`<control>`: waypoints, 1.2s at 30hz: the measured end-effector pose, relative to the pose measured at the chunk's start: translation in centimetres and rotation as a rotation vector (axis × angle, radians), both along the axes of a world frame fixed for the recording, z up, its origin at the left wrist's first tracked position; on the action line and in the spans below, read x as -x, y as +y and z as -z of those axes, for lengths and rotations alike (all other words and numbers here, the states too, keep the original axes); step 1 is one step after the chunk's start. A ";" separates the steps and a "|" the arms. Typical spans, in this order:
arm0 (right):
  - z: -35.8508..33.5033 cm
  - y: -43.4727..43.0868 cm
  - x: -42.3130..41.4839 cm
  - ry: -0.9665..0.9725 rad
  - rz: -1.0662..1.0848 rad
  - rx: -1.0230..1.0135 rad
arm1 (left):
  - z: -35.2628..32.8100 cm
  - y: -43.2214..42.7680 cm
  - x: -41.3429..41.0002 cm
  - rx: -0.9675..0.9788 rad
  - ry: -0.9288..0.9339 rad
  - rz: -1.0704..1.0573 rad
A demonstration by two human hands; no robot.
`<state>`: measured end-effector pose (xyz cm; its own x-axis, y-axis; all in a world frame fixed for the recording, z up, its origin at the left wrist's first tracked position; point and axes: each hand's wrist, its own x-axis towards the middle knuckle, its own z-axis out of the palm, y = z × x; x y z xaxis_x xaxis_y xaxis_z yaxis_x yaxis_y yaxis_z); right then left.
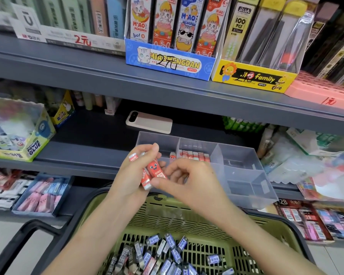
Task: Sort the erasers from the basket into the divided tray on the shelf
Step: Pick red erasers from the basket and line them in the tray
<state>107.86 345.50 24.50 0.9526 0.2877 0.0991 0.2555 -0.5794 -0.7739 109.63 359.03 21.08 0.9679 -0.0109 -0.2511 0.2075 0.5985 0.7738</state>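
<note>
- Your left hand [131, 174] is curled round a small bunch of red erasers [154, 169], just left of the middle of the frame.
- Your right hand [189, 181] is close beside it. Its thumb and first finger look to pinch the front eraser of the bunch. The other fingers are curled in.
- That eraser's long side runs nearly up and down the frame, with its top leaning a little to the right.
- The tray [244, 185] sits on the shelf [87, 155] just behind your hands, up and to the right. Your right hand is the nearer one to it.
- A row [194, 155] of red erasers stands on end in the back middle box of the tray, just above your right knuckles. So I think the next move is short: up and a little right, with the eraser kept on end.
- Both arms come up from the bottom of the frame, over the green basket [167, 211].
- A heap [167, 253] of dark and blue erasers lies in the basket, low in the frame.
- A phone [149, 122] lies flat on the shelf behind the tray.
</note>
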 end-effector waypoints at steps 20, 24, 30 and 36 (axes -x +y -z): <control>1.2 0.8 -10.0 0.151 0.221 0.300 | 1.5 6.8 -0.2 0.079 -0.026 -0.295; 1.4 2.4 -12.1 0.091 0.182 0.714 | 2.0 7.1 0.0 0.082 -0.062 -0.254; 1.9 4.0 -12.6 0.120 0.105 0.907 | 2.3 7.0 0.0 0.092 -0.070 -0.221; 0.8 3.4 -12.2 0.164 -0.021 0.901 | 2.0 6.7 -0.1 0.151 -0.030 -0.196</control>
